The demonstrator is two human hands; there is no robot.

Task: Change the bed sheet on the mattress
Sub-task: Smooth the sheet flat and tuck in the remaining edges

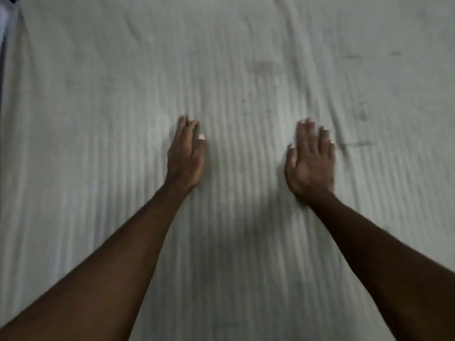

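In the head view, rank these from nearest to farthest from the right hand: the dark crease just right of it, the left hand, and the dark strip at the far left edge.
1. Dark crease, just right of the right hand.
2. Left hand, to its left.
3. Dark strip, far upper-left edge.

Matt, finely ribbed cloth bed sheet (234, 70)

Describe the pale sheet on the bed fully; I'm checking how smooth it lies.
The pale grey-white striped fabric sheet fills nearly the whole view, spread flat. Fine raised stripes run away from the person. Creases remain at the upper right, with a few faint dark marks there. The left hand and right hand lie on it with straight fingers, apart, near the middle. The picture is blurred.
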